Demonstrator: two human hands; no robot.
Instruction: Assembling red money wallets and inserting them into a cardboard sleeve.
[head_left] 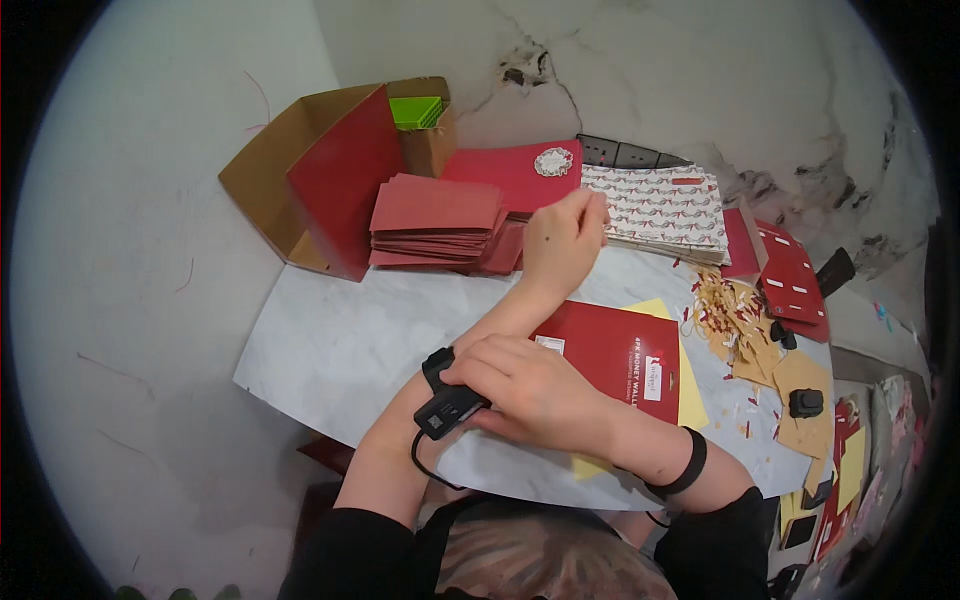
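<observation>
My left hand (pixel 565 245) is raised over the table in a loose fist, with nothing visible in it. It is nearest to a stack of white cards with a bow pattern (pixel 655 205) and a pile of red envelopes (pixel 435 220). My right hand (pixel 525 385) reaches across and grips a small black device (pixel 447 410) strapped on my left wrist. A black cable hangs from the device. Beneath my right forearm lies a flat red packet (pixel 610 345) with white labels, on top of yellow sheets (pixel 692 390).
A cardboard box with a red side (pixel 345 190) stands at the far left, a green block (pixel 415 112) behind it. Paper scraps (pixel 735 310) and a black cube-shaped device (pixel 806 403) lie at the right. Red printed sheets (pixel 795 280) rest by the table's right edge.
</observation>
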